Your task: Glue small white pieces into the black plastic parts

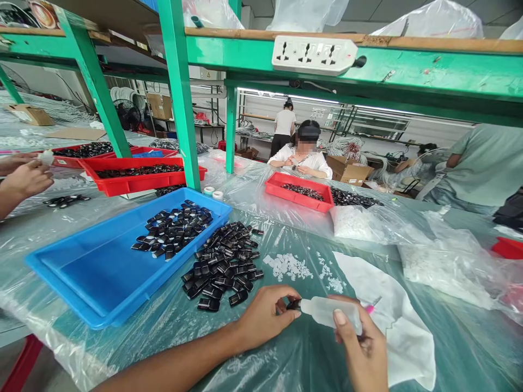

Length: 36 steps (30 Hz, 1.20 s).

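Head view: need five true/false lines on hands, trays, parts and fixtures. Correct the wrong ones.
1. The right hand holds a translucent bottle. True.
2. The left hand holds the white cloth. False: the left hand holds a small black part.
3. Black pieces lie both inside and beside the blue tray. True.
4. The white cloth is under the blue tray. False: the white cloth lies on the table's right side.
5. The power strip lies on the tabletop. False: the power strip is on the green shelf frame.
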Available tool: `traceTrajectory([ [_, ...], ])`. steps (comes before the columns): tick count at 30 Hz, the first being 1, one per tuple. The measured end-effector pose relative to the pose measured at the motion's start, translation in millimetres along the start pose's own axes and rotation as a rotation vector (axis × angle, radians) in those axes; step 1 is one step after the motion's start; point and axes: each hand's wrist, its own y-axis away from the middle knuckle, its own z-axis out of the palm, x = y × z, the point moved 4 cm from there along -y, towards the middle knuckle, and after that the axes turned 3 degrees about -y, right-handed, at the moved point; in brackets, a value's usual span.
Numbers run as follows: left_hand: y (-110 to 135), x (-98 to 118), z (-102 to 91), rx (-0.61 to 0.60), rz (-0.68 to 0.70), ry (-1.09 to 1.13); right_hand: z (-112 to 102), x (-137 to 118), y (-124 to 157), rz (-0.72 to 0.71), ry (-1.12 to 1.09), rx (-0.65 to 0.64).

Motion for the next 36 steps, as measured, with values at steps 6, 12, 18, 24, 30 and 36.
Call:
traceTrajectory([
  [6,-0.2,-2.8,-1.1,0.009,-0.012,-0.008,0.3,0.5,0.9,0.018,-0.004,0.005],
  [12,0.3,-1.5,-1.2,0.019,-0.003,-0.006,-0.5,-1.1,2.9,-0.011,0.012,0.014],
  [18,0.1,-2.7,-1.2,0.019,-0.019,0.030,-3.1,15.4,-9.4,0.100,-0.109,-0.045],
  [24,0.9,-3.7,-1.2,0.018,-0.041,0.057,-3.4,26.0,-16.3,0.227,-0.314,-0.022],
  [30,0.5,-1.2,-2.3,0.039,-0.036,0.035,-4.4,17.5,-11.6,0.123,-0.137,-0.032],
  [36,1.5,0.6,-2.0,0.034,-0.011,-0.025,-3.2,6.8,-1.4,0.004,0.003,0.020],
])
